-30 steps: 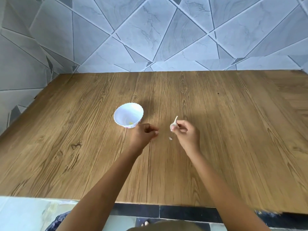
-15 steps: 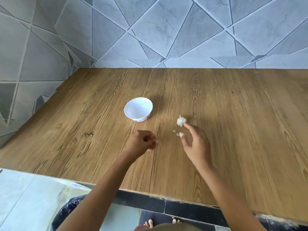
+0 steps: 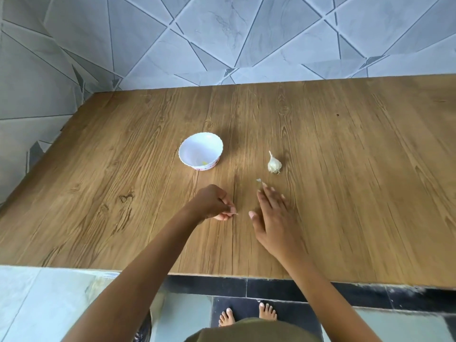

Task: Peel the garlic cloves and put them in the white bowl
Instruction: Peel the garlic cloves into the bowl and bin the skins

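Note:
A white bowl [image 3: 190, 150] with a scalloped rim stands on the wooden table [image 3: 345, 169], and a small yellowish bit [image 3: 204, 163] lies inside it. To its right a garlic bulb [image 3: 274, 165] lies by itself on the wood. A scrap of garlic skin [image 3: 258, 180] sits just in front of the bulb. My right hand [image 3: 271, 218] hovers below the bulb with straight fingers, holding nothing, its fingertips close to the scrap. My left hand [image 3: 212, 203] is curled in front of the bowl and pinches a small garlic clove [image 3: 232, 214] at its fingertips; most of the clove is hidden.
Grey tiled walls close off the table at the back and on the left. The table's front edge runs just below my forearms, with my bare feet [image 3: 246, 314] on the floor beneath. Bare wood stretches to the right of the bulb.
My right hand set the garlic bulb down on the table, let go and drew back with fingers spread. My left hand stayed curled in front of the bowl. The camera tilted down.

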